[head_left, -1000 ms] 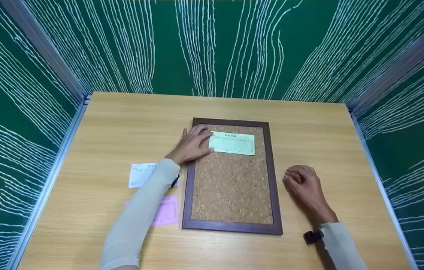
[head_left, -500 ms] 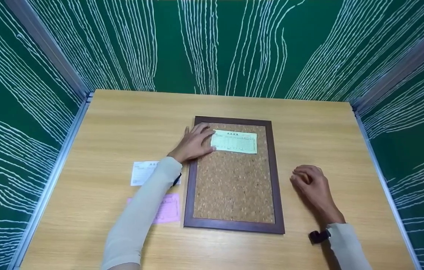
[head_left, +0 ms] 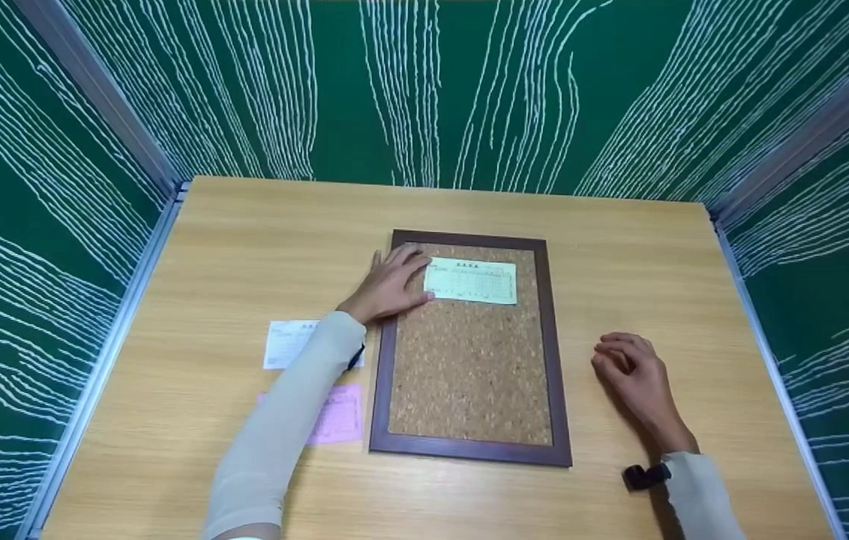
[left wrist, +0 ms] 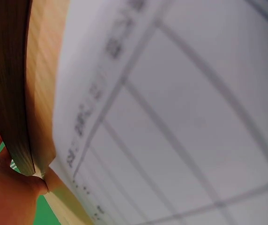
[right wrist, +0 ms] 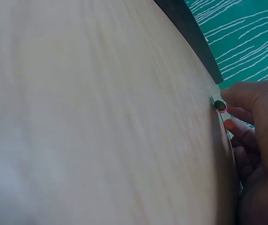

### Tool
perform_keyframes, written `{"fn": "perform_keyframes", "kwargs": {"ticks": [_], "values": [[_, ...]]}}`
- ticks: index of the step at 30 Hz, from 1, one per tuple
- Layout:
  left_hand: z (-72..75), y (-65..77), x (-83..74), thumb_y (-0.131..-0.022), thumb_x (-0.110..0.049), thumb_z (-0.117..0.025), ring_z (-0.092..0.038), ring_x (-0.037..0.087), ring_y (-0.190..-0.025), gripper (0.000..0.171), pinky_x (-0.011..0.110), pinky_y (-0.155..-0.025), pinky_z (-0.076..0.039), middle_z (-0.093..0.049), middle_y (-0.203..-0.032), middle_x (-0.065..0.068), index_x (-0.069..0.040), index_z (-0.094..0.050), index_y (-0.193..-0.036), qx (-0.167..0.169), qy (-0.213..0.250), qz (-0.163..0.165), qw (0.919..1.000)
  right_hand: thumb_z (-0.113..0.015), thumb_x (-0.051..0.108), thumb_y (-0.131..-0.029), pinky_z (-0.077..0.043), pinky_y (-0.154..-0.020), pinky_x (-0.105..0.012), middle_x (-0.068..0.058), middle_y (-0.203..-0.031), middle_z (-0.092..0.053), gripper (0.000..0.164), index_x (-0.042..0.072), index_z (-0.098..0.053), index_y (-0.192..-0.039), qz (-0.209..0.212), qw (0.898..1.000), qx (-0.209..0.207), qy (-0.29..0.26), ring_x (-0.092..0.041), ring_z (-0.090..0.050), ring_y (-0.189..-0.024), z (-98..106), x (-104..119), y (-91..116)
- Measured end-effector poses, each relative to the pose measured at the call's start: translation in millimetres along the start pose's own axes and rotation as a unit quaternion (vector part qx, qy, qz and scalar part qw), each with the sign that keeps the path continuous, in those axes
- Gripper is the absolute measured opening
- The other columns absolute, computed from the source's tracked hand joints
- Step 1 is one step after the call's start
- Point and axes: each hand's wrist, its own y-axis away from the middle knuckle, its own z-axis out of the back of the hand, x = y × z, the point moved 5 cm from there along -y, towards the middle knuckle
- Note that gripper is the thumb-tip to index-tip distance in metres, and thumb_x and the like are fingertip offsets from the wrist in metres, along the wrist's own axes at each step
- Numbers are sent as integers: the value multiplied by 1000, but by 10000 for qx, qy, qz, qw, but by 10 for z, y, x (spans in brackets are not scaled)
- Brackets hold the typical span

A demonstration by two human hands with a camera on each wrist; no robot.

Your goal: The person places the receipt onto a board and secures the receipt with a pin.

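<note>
A light green printed form slip (head_left: 471,281) lies across the upper part of a cork board (head_left: 469,375) with a dark brown frame. My left hand (head_left: 388,289) lies over the frame's left side, its thumb and a finger spread to touch the slip's left corners. To the board's right, my right hand (head_left: 636,375) is low over the table with fingers curled, thumb and forefinger close together. In the right wrist view a small round shiny thumbtack-like piece (right wrist: 220,106) shows between those fingertips; it is too small to make out in the head view.
A white form slip (head_left: 288,343) and a pink one (head_left: 338,416) lie left of the board, both partly covered by my left forearm. The wooden table (head_left: 469,499) ends at green, white-lined walls (head_left: 462,90) at the back and sides.
My right hand has slid a little to the right, away from the board. The left hand keeps its place on the slip. The whole head view has shifted slightly.
</note>
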Motion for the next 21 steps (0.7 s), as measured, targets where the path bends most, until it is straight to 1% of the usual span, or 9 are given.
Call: {"fn": "perform_keyframes", "kwargs": {"ticks": [3,6,11,13,15,18,21], "values": [[2,0,-1,-102,-55,-72,-21,28,-168,79,74,-131,-4,-33,-177,7,-17,-48,-167,-2,-9,-3,10000,-80,-1,-99,-37,-102,-4,-21,-135,-69,16,-2,-81,-115,11,10000,-40,-58,-25,-53,-130,-2,-10,6],[0,0,-4,-102,-55,-72,-19,27,-168,80,73,-131,-4,-32,-178,6,-17,-48,-168,36,-37,8,10000,-79,-6,-98,-38,-101,-4,-24,-134,-69,15,-5,-80,-113,57,9998,-141,-95,-29,-53,-129,-9,-30,11],[9,14,-4,-103,-58,-70,-8,31,-171,79,71,-132,-3,-30,-179,5,-20,-48,-168,105,-36,72,9999,-78,-14,-94,-40,-98,-4,-28,-132,-69,15,-9,-79,-108,114,9995,-296,-89,-34,-54,-127,-24,-63,14],[13,20,-1,-102,-59,-70,-3,33,-171,79,71,-132,-3,-30,-180,5,-21,-48,-168,118,-15,95,9999,-78,-13,-94,-41,-96,-3,-27,-131,-70,13,-8,-80,-106,83,9995,-311,-50,-31,-54,-126,-20,-58,14],[17,23,-1,-102,-58,-70,-1,35,-171,78,71,-132,-3,-30,-179,5,-21,-49,-167,99,23,79,9999,-79,-11,-95,-43,-96,-3,-25,-130,-71,11,-7,-81,-105,32,9996,-295,-40,-25,-55,-125,-9,-46,16],[21,26,-4,-102,-57,-70,-1,37,-171,77,71,-132,-3,-31,-179,5,-19,-50,-166,81,47,20,10000,-79,-7,-98,-45,-95,-4,-21,-130,-73,7,-3,-82,-103,-42,9997,-216,-56,-16,-56,-123,7,-36,14],[25,29,-7,-103,-55,-70,-1,39,-170,76,71,-132,-3,-32,-178,6,-18,-50,-166,73,63,-4,10000,-79,-4,-99,-47,-94,-4,-18,-130,-73,6,-2,-82,-103,-59,9999,-146,-54,-11,-56,-123,15,-38,10]]}}
